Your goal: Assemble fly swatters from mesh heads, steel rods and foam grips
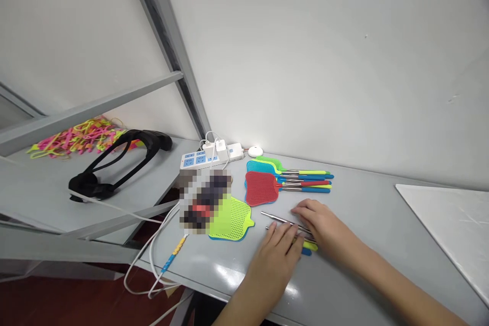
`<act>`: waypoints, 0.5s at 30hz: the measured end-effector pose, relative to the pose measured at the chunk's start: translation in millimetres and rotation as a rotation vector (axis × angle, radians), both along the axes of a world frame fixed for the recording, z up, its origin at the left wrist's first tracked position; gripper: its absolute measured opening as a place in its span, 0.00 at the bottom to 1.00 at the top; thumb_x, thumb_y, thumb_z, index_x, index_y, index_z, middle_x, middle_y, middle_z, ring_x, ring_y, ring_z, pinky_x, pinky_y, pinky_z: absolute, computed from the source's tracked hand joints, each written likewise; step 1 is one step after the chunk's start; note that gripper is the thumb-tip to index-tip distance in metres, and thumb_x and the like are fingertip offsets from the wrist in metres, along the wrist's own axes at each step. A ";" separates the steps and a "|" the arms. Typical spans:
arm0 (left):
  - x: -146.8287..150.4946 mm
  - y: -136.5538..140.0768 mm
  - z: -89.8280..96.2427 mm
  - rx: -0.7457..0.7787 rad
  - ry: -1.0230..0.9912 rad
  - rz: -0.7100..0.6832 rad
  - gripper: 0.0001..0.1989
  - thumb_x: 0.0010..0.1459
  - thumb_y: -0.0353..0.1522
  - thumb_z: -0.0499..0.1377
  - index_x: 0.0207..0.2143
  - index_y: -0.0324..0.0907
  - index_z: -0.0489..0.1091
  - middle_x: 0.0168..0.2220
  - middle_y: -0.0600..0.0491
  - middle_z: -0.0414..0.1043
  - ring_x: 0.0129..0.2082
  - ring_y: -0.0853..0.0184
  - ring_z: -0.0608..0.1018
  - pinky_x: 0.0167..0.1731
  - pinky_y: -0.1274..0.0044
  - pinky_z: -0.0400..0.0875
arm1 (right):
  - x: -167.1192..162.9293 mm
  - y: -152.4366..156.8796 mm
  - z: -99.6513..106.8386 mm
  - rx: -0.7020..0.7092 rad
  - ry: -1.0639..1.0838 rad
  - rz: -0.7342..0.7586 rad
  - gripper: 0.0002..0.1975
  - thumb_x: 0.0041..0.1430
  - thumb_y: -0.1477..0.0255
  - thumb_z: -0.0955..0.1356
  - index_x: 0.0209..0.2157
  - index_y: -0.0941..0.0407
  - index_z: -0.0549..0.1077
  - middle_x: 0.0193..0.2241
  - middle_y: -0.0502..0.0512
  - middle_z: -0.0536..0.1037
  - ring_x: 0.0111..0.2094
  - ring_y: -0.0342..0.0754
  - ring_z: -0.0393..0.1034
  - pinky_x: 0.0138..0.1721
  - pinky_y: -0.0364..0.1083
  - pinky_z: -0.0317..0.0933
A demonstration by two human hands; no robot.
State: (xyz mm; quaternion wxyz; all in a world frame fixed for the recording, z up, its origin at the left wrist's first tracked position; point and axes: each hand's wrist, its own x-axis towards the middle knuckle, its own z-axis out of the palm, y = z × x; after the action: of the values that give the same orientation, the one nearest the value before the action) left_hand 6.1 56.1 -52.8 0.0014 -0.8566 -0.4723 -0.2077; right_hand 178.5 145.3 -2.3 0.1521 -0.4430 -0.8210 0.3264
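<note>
Several metal swatter rods point(274, 217) with coloured grips lie on the grey table under my hands. My left hand point(278, 253) rests across the rods, palm down, fingers spread. From the right, my right hand point(320, 221) reaches over the same rods with slightly bent fingers; its thumb is hidden. A yellow-green grip point(310, 246) and a blue grip point(306, 252) stick out below the fingers. Left of my hands lie loose mesh heads, a yellow-green swatter head point(239, 218) over a blue one. Behind, complete fly swatters are stacked, a red swatter point(262, 188) on top.
A white power strip point(193, 160) with plugs and a round white device point(255, 152) sit by the wall. White cables point(153, 247) loop over the left edge. A black headset-like frame point(114, 163) and colourful strings point(80, 137) lie left. A white board point(446, 224) is at right.
</note>
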 end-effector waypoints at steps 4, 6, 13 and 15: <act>-6.6 5.3 -6.1 0.016 0.051 0.032 0.19 0.69 0.35 0.50 0.60 0.41 0.63 0.62 0.46 0.65 0.63 0.54 0.64 0.61 0.53 0.57 | 33.3 -11.3 -0.8 0.119 -0.099 0.119 0.16 0.69 0.67 0.58 0.48 0.49 0.75 0.43 0.59 0.74 0.44 0.54 0.68 0.46 0.55 0.62; -8.0 7.7 -8.0 -0.003 0.079 0.030 0.20 0.70 0.36 0.49 0.61 0.41 0.62 0.62 0.47 0.65 0.64 0.55 0.64 0.61 0.53 0.57 | 40.8 -17.3 -3.4 0.130 -0.123 0.137 0.17 0.70 0.67 0.57 0.48 0.47 0.75 0.42 0.58 0.74 0.42 0.53 0.68 0.44 0.54 0.62; -10.2 11.0 -10.5 -0.005 0.125 -0.008 0.20 0.70 0.34 0.48 0.61 0.40 0.62 0.62 0.48 0.66 0.63 0.57 0.66 0.61 0.55 0.60 | 50.8 -18.1 -6.0 0.151 -0.146 0.140 0.18 0.71 0.66 0.57 0.50 0.45 0.75 0.40 0.56 0.74 0.41 0.52 0.68 0.44 0.54 0.62; -11.6 11.5 -11.5 0.004 0.118 0.000 0.19 0.70 0.34 0.48 0.60 0.39 0.63 0.62 0.47 0.66 0.63 0.56 0.66 0.60 0.55 0.61 | 60.1 -17.4 -6.3 0.122 -0.143 0.137 0.17 0.71 0.66 0.57 0.51 0.45 0.74 0.42 0.57 0.74 0.43 0.53 0.68 0.45 0.55 0.62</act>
State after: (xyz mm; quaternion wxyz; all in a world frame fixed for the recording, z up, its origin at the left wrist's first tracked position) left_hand -5.5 67.6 -64.3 0.0313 -0.8674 -0.4709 -0.1577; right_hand 238.6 127.9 -8.6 0.0970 -0.3979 -0.8765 0.2529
